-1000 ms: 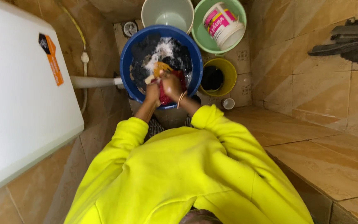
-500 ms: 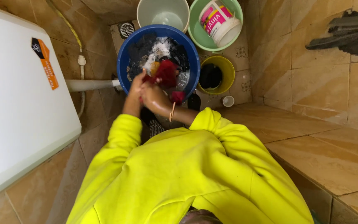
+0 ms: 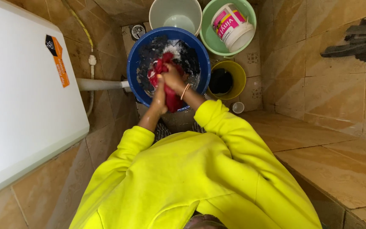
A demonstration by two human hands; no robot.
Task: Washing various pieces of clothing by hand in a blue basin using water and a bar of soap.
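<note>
Both hands, the left hand [image 3: 159, 98] and the right hand [image 3: 173, 78], have a closed grip on a wet red cloth [image 3: 162, 68] over the soapy blue basin [image 3: 138, 59], so this looks like the scrubbing step, and next seems to call for firm, even rubbing.

L hand [image 3: 159, 98] fisted | R hand [image 3: 173, 78] fisted, just ahead | arms fwd
</note>
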